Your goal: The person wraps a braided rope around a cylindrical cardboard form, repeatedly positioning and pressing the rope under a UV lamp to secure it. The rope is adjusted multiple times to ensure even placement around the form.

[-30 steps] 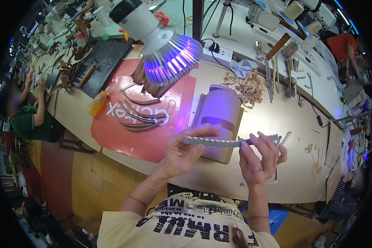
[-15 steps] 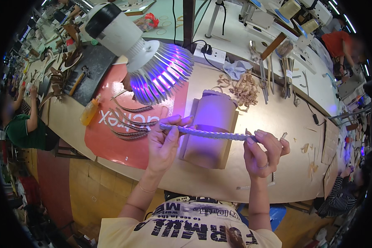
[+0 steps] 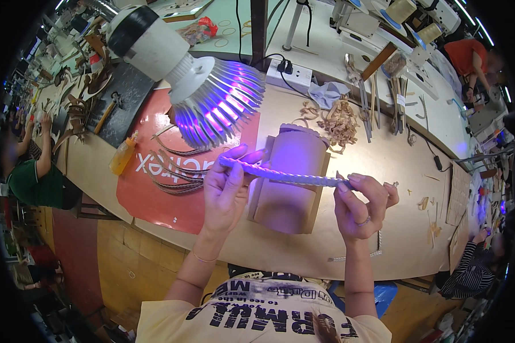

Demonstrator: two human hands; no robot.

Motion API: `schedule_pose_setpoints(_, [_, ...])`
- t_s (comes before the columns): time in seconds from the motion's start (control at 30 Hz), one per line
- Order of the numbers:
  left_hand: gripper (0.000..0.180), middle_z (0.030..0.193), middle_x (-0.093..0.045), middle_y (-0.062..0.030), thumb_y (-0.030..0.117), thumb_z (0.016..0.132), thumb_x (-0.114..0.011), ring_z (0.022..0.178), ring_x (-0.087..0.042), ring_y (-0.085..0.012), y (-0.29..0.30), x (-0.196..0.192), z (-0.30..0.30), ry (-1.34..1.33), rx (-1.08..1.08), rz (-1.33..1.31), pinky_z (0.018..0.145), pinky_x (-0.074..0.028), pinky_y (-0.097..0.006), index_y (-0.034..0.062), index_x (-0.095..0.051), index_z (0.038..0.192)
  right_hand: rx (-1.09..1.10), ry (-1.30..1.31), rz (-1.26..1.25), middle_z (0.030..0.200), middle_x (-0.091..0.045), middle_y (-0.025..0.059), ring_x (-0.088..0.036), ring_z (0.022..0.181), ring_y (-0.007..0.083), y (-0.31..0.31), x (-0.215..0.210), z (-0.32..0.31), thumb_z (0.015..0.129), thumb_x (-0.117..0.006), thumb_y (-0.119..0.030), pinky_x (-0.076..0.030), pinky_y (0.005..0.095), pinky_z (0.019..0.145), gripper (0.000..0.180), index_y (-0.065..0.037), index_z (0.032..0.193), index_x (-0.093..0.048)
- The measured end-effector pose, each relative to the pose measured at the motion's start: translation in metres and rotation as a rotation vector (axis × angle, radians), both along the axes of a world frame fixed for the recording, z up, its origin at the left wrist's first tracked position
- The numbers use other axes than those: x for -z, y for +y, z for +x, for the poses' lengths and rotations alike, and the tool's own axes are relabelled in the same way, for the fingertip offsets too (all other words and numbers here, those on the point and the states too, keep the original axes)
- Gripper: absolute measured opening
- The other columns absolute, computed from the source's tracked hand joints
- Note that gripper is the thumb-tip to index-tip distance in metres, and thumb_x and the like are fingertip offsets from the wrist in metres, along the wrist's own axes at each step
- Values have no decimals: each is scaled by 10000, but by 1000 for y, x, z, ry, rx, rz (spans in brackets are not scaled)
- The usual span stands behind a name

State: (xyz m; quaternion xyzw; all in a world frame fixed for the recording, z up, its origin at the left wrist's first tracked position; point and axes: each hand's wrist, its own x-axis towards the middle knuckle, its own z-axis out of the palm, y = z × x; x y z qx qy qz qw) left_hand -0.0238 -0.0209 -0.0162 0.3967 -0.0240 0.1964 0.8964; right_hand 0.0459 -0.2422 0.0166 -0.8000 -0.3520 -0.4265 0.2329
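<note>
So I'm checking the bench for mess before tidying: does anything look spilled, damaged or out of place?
Mostly loose offcuts: a pile of pale curled shavings lies scattered behind the curved block, and small scraps dot the table's right side. The braided strip held between left hand and right hand looks intact.

I hold a long, narrow braided strip point(image 3: 280, 172), pale and tinted violet by the lamp light. It stretches nearly level, dipping slightly toward my right, pulled straight between my two hands. My left hand point(image 3: 226, 191) pinches its left end between thumb and fingertips; my right hand point(image 3: 363, 206) grips the other end. The strip hangs above the worktop point(image 3: 383, 171), clear of it.
</note>
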Motion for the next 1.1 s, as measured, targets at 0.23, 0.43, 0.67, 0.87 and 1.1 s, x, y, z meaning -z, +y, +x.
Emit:
schedule_pose_setpoints(0.23, [283,1239,-613,-202,105,1016,-491,1108,-638,-273,1,0,-1,-5,-10,-3,1032,-479,-450,11,-513,1283,-2,-75,-53,997,-632,-38,-632,850,126,-4,3,-3,702,-832,-24,-341,334,913,392,-239,973,-647])
schedule_pose_setpoints(0.43, [246,1216,-626,-197,82,1015,-485,1097,-645,-266,2,-4,1,-23,-17,-7,1026,-485,-443,14,-531,1246,-26,-190,-82,1001,-636,-60,-616,859,103,-6,10,-2,694,-840,-52,-340,297,833,390,-238,997,-678])
schedule_pose_setpoints(0.67, [244,1167,-650,-194,94,1002,-527,1070,-660,-252,0,6,4,105,-39,-13,932,-541,-384,5,-540,1229,-277,695,244,914,-690,24,-628,802,115,-13,1,10,758,-805,-46,-451,279,742,259,-92,981,-682])
schedule_pose_setpoints(0.87, [286,1112,-672,-202,158,1001,-556,966,-695,-233,5,13,18,376,-50,151,851,-565,-312,-19,-543,1225,-502,1714,564,910,-715,88,-646,810,111,-27,-7,15,853,-722,-49,-510,245,755,233,58,1058,-691])
schedule_pose_setpoints(1.1, [436,1202,-643,-178,223,1031,-494,1053,-668,-228,-30,-13,21,365,154,148,855,-575,-303,-36,-446,1378,-535,1746,650,895,-720,99,-662,787,113,-15,-6,7,901,-666,-71,-510,234,698,279,61,1147,-670])
